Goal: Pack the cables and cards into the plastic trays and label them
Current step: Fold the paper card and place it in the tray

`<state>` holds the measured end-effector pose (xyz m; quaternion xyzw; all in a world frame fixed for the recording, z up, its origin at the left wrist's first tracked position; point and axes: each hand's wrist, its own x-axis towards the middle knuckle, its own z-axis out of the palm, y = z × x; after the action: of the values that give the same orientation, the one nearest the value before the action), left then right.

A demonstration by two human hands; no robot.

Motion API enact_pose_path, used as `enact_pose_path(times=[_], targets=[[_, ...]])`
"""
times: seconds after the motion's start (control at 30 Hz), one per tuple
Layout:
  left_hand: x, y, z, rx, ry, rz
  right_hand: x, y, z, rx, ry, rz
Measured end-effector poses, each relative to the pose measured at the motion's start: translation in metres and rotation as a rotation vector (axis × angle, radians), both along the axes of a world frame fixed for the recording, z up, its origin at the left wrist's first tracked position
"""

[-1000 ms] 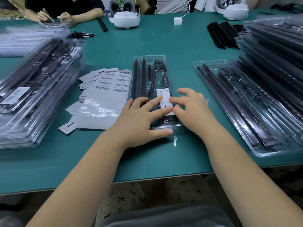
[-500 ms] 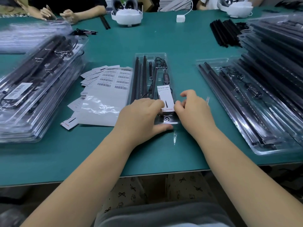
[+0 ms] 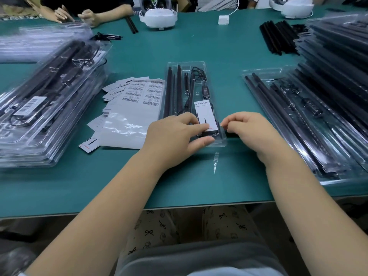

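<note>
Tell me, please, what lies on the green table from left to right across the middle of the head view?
Stack of filled trays → barcode label sheet → tray being packed with white card → open filled tray → tall tray stack.

bright even overhead light, soft short shadows under the hands, white glare on the label sheet (image 3: 127, 127) and stacked clear trays (image 3: 45, 100), wide-angle bending at edges, corners kinda blurry

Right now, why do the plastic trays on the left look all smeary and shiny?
Head view: the stack of trays at the left edge is blurred and stretched by the wide lens; white glare streaks its clear plastic. The middle tray looks sharper, and the label sheet glints too.
</note>
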<state>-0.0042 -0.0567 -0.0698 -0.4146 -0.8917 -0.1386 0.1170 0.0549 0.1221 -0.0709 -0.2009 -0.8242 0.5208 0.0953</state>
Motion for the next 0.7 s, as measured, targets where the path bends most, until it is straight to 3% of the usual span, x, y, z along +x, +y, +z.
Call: enact_pose_path(times=[0.1, 0.27, 0.4, 0.47, 0.63, 0.7], targets=[[0.007, 0.002, -0.001, 0.014, 0.121, -0.107, 0.006, 0.005, 0.002, 0.06, -0.07, 0.148], [0.008, 0.003, -0.003, 0.109, 0.324, -0.278, 0.009, 0.01, 0.005, -0.002, -0.061, 0.205], [0.011, 0.009, -0.002, 0.115, -0.045, -0.114, 0.008, 0.011, 0.003, -0.012, -0.043, 0.192], [0.007, 0.007, -0.003, 0.195, -0.141, -0.03, 0.007, 0.009, 0.001, -0.011, -0.064, 0.191], [0.006, 0.006, 0.0, 0.243, -0.206, 0.002, 0.0, -0.004, -0.007, 0.222, -0.038, 0.116], [0.007, 0.006, 0.0, 0.252, -0.207, 0.0, -0.002, -0.006, -0.008, 0.215, -0.017, 0.06]])
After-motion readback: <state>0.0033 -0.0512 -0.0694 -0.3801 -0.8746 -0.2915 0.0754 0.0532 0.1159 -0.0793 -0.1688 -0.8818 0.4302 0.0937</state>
